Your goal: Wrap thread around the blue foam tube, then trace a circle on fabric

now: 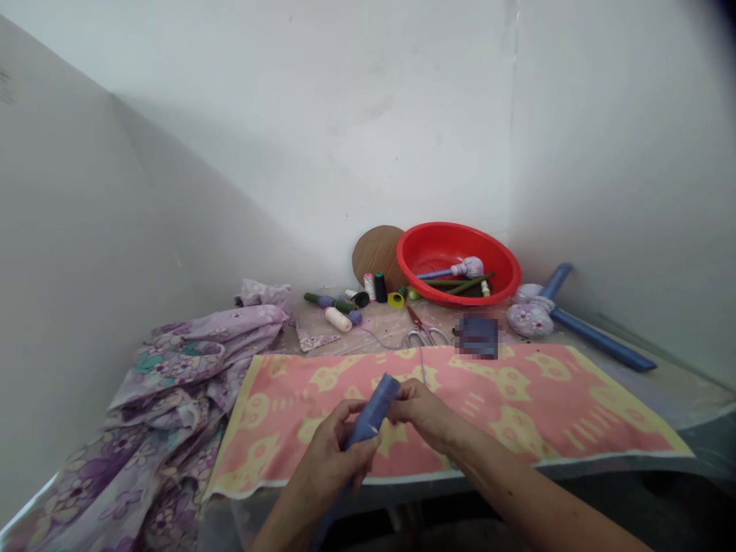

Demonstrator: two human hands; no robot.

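Observation:
My left hand point(330, 460) is wrapped round the lower part of a blue stick-like roll point(375, 410) that points up and to the right. Fingers of my right hand point(422, 410) are closed in a pinch at its upper end, where a thin thread runs up toward the scissors point(424, 331). Both hands hover over the near edge of a pink and yellow towel point(517, 406) spread on the table.
Purple flowered cloth point(172, 414) is heaped at the left. Thread spools point(373, 287) and small sticks lie at the back beside a red basin point(457, 257) holding more sticks. A blue rod point(598, 333) and a stuffed fabric ball point(530, 318) lie at the right.

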